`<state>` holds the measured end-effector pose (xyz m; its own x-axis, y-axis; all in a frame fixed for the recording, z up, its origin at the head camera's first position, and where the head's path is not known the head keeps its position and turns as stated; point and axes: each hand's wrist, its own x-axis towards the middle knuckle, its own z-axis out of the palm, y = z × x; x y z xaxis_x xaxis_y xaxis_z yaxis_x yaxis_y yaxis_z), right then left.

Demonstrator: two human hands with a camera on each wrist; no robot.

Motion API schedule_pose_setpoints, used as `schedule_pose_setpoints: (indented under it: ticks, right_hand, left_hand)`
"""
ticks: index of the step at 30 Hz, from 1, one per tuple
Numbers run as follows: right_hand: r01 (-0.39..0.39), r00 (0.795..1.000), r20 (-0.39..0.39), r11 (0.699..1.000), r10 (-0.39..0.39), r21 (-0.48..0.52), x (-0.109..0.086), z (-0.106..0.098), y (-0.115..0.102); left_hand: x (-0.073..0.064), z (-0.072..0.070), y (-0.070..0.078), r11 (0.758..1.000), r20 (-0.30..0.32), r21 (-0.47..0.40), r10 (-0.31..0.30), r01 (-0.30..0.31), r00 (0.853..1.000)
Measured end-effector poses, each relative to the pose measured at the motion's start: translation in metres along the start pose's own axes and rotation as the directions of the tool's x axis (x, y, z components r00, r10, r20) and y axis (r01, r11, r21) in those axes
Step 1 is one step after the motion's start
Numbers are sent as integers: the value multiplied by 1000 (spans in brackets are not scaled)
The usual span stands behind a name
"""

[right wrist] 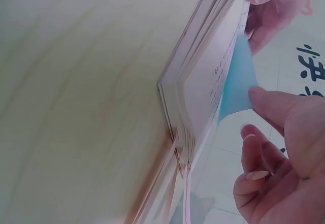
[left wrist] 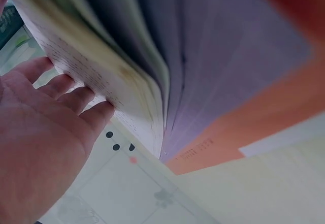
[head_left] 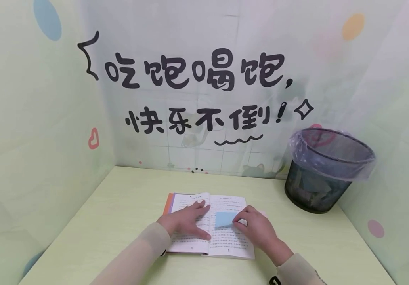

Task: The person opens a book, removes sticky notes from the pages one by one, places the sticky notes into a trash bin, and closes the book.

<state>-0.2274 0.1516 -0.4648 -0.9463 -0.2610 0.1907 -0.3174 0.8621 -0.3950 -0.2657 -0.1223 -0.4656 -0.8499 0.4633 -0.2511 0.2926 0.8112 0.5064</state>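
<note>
An open book (head_left: 226,245) with printed pages lies on the table. Across it rests my left hand (head_left: 189,221), fingers spread over the left page and the thumb reaching the centre fold. In the left wrist view those fingers (left wrist: 76,99) touch a page, and the book's purple and orange cover sheets (left wrist: 228,66) fan out alongside. A blue sticky note (head_left: 224,220) is on the right page. My right hand (head_left: 258,229) pinches the note's right edge between thumb and finger. In the right wrist view, the blue note (right wrist: 238,84) stands partly away from the page.
A black wastebasket (head_left: 315,190) lined with a translucent purple bag stands at the back right of the pale table (head_left: 119,206). Behind is a printed wall sheet (head_left: 197,154) with dark lettering. Thin pinkish strips (right wrist: 187,198) hang off the book's edge.
</note>
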Motion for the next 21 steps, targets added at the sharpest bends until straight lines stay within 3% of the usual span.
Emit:
schedule_pose_setpoints:
  ticks: [10,21]
  right_hand:
    - [-107,994,-31,994,107,9,3,-5,4]
    - [-145,988,-46,989,147,41,4,-16,9]
  left_hand:
    - [2,2,-2,1000,-3,1,5,-5,1000]
    - [0,3,-3,1000,-7,8,13,-13,1000]
